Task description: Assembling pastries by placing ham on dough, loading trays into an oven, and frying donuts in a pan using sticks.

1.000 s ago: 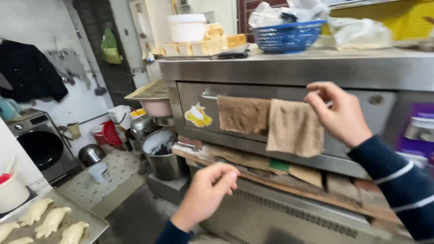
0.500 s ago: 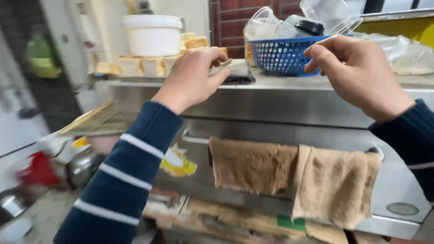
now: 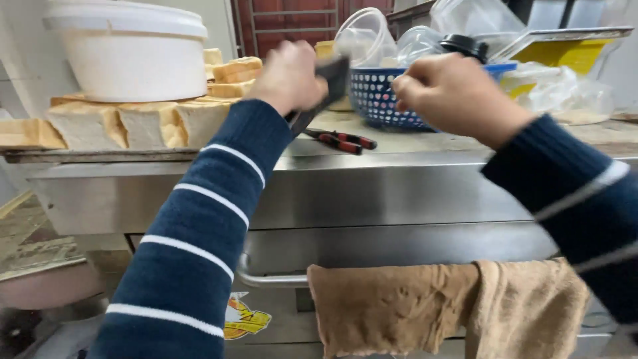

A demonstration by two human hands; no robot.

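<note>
Hands raised over the steel top of an oven. Left hand (image 3: 287,74), in a striped navy sleeve, has its fingers clamped on a dark flat tool (image 3: 323,90), blurred, tilted up above the oven top (image 3: 399,143). Right hand (image 3: 458,96) hovers just right of it with fingers curled loosely together; whether they pinch anything cannot be told. Red-handled pliers (image 3: 342,139) lie on the top just below the tool. Blue basket (image 3: 385,100) with clear plastic containers stands farther back, between the hands. White tub (image 3: 129,50) rests on bread slices (image 3: 119,123) at far left. Two brown cloths (image 3: 452,309) hang from the oven handle (image 3: 266,279), near.
</note>
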